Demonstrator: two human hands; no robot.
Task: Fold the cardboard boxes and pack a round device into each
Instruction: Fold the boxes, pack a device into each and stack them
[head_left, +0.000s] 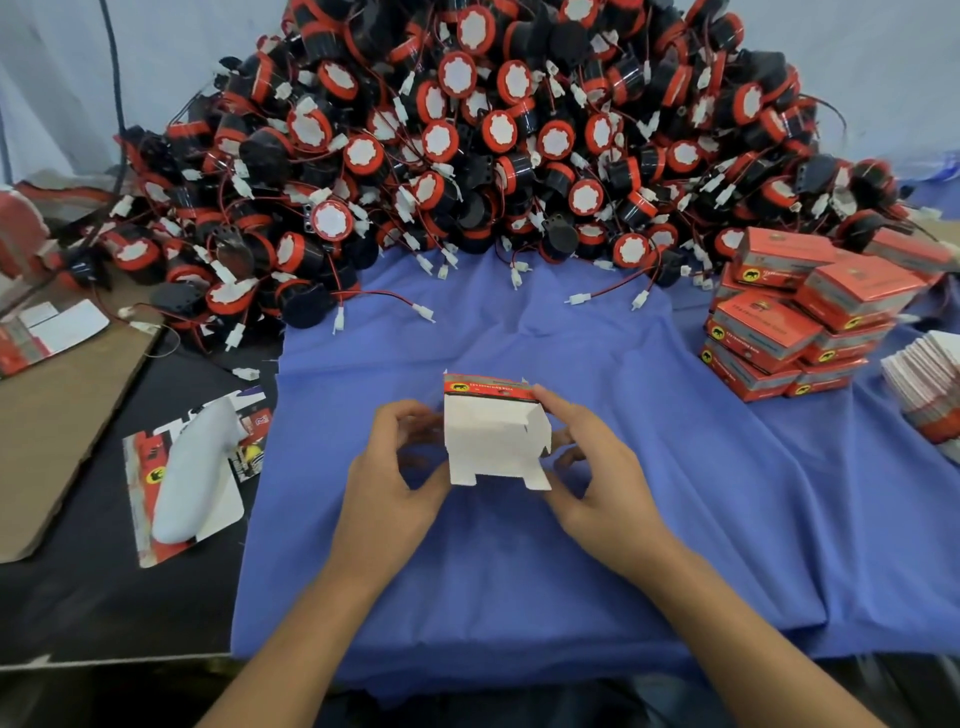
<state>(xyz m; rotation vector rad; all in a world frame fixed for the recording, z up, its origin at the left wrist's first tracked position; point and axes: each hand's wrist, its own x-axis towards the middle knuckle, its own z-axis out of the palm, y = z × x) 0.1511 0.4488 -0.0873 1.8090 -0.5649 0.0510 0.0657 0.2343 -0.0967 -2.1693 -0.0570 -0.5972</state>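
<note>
Left hand (395, 467) and right hand (592, 462) gripping a half-folded cardboard box (493, 436), white flaps open, over bare blue cloth (519, 571) mid-desk, round-device heap (467, 145) behind, finished boxes (789, 322) stacked right.

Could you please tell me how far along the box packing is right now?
Done: a stack of closed red boxes sits at the right. In hand: the left hand and right hand hold a half-folded box, its white flaps open and no device visible in it. Left: the big pile of round devices behind, and the flat blanks at the right edge.
</note>
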